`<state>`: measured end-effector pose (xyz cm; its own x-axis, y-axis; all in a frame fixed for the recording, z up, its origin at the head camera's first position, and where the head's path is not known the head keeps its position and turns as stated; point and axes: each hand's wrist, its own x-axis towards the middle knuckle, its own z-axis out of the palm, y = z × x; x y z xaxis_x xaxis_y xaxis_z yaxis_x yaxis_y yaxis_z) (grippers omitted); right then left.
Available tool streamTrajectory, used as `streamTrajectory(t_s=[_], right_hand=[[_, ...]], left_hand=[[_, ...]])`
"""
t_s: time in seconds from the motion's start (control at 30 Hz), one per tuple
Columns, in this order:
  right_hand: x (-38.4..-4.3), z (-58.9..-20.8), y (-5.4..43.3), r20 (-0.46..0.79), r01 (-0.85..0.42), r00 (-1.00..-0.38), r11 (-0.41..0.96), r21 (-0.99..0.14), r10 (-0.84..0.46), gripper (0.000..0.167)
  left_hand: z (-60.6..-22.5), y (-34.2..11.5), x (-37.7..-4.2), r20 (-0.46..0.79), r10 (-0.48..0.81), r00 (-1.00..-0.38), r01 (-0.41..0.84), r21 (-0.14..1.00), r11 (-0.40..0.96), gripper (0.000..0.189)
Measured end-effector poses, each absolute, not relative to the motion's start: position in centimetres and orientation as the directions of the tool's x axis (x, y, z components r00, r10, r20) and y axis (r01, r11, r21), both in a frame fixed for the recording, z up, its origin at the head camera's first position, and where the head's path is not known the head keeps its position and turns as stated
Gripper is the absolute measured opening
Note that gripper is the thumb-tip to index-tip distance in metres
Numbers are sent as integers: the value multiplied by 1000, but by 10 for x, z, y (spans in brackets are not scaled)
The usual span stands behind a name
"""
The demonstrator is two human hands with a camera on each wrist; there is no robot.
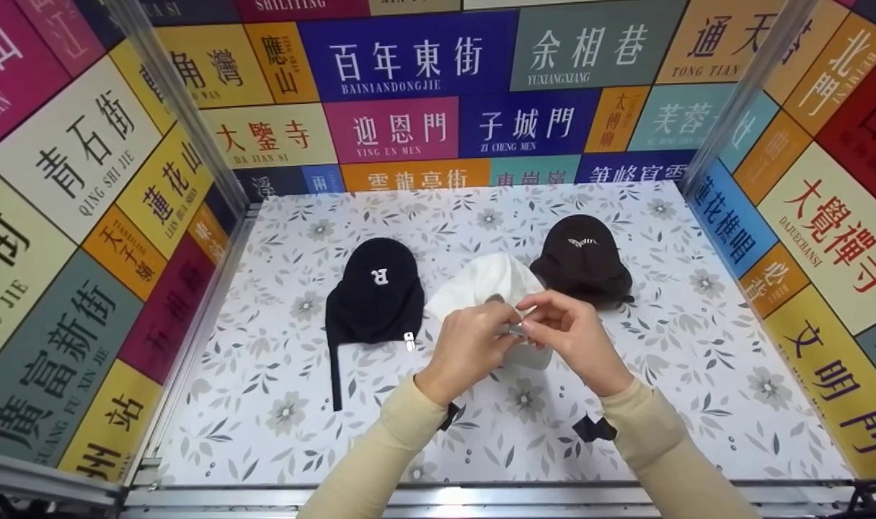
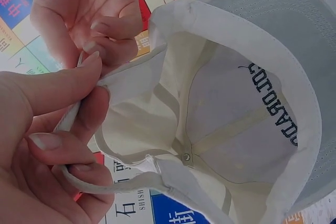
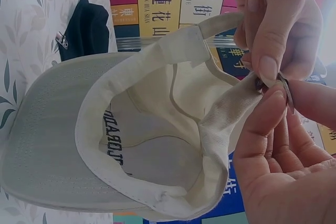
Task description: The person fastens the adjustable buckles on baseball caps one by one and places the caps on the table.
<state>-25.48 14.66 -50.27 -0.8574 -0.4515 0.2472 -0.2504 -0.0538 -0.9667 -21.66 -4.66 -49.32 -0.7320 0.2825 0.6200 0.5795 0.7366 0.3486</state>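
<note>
Between both hands hangs a white cap point(image 1: 477, 285), its opening turned toward the wrists and its pale grey brim point(image 3: 58, 135) pointing away from them. Dark lettering point(image 2: 273, 100) shows through inside the crown. My left hand point(image 1: 474, 346) pinches the cap's narrow back strap point(image 2: 113, 188), which loops through its fingers. Thumb and forefinger of my right hand point(image 1: 571, 335) pinch the strap's end at a small metal buckle point(image 3: 287, 95). Fingertips of the two hands meet there. The strap's path through the buckle is mostly hidden by fingers.
A black cap point(image 1: 380, 288) with a white letter lies left, its strap point(image 1: 335, 375) stretched toward the near side, with a metal clasp point(image 1: 409, 341) beside it. Behind the right hand sits a dark brown cap point(image 1: 582, 259). The flowered tabletop point(image 1: 286, 418) is bordered by sign-covered walls.
</note>
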Motion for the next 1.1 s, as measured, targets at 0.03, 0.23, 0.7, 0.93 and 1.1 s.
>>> streamTrajectory(t_s=[0.03,0.23,0.7,0.93,1.1], right_hand=[[-255,-503,147,249,-253,-857,-52,-966,-451,28],[-255,-503,147,247,-256,-862,-41,-966,-443,27],[-256,-504,151,259,-274,-854,-33,-961,-452,26],[-255,-502,151,256,-265,-857,-42,-963,-447,26],[-254,-503,151,263,-267,-856,-56,-962,-445,26]], left_hand=[[-493,-47,-217,619,283,-732,580,350,736,18],[-492,-46,-217,613,288,-736,576,342,743,17],[-490,-47,-214,608,280,-743,561,337,756,18],[-491,-47,-215,609,278,-743,561,338,756,19],[-492,-47,-215,609,282,-741,561,331,759,18]])
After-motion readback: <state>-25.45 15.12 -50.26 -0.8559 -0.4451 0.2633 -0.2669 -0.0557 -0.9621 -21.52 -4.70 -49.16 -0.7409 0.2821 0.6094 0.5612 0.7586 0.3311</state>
